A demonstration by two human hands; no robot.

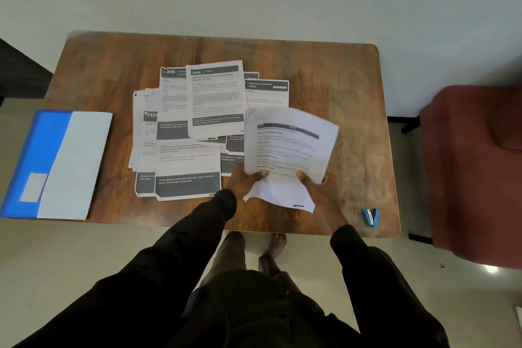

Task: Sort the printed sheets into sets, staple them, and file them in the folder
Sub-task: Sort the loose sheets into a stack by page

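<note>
printed sheets [195, 121] lie fanned across the bench [344, 76]; left hand [240, 182] and right hand [324, 195] both pinch the bottom edge of a curled bundle [291, 144] beside them, folder [56, 164] at left edge, stapler [371, 217] near right corner.

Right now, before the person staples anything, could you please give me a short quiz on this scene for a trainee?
1. True or false: the stapler lies on the blue folder.
2. Which hand grips the lifted sheets? A: left hand only. B: right hand only. C: both.
3. Fill in: the blue folder lies at the table edge on the person's ___ side.
Key: 1 false, it lies on the bare table; 2 C; 3 left.
</note>
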